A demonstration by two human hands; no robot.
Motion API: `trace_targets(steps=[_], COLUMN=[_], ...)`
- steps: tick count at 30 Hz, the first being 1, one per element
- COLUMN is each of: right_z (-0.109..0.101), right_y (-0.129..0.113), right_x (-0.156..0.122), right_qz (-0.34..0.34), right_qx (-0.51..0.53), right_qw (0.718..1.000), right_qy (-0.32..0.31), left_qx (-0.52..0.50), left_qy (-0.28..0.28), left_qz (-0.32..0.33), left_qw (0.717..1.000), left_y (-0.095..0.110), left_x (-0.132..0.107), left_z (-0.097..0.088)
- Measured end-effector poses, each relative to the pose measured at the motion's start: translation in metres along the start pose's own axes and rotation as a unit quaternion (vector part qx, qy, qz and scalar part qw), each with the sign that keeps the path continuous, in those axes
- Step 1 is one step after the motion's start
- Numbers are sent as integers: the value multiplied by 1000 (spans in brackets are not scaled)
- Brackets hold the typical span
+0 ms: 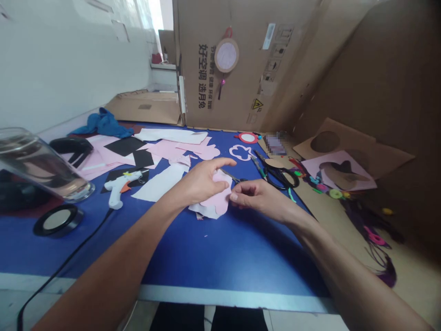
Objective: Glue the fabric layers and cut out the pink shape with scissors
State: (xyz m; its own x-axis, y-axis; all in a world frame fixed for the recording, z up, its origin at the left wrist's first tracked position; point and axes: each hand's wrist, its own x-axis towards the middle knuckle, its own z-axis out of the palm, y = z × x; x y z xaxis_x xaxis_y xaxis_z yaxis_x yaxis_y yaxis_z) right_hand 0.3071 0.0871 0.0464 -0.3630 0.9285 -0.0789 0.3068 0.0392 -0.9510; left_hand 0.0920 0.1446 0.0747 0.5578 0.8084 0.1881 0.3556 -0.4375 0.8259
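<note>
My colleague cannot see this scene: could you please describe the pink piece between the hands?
On the blue table, look between the left hand and right hand. There, the pink piece lies over a white sheet; unlike the pink sheets farther back, it is under the left thumb.

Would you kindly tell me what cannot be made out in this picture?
In the head view:
Left hand: several fingers, hidden behind the pink piece.
Right hand: contact with that piece, too small to tell.
Patterned scrap: mostly covered by the white piece.
Flat item near the red-rimmed disc: pixelated.
Glass: cut off by the left edge.
White label: print too small.
</note>
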Motion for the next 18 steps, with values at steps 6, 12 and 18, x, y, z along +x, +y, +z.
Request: trace_targets(steps=[6, 12, 18], right_z=[2, -1, 0], right_y=[5, 2, -1], right_x=[2, -1, 1], right_qz=[2, 1, 20], right_qx=[19, 9, 93], right_qw=[998, 1000, 993], right_qy=[56, 26, 70], left_qx=[-155, -197, -188], left_qy=[11, -7, -47], left_qz=[-90, -87, -88], left_qw=[984, 977, 977], left_y=[-7, -21, -16], left_x=[-3, -5, -8], left_z=[-2, -5, -4])
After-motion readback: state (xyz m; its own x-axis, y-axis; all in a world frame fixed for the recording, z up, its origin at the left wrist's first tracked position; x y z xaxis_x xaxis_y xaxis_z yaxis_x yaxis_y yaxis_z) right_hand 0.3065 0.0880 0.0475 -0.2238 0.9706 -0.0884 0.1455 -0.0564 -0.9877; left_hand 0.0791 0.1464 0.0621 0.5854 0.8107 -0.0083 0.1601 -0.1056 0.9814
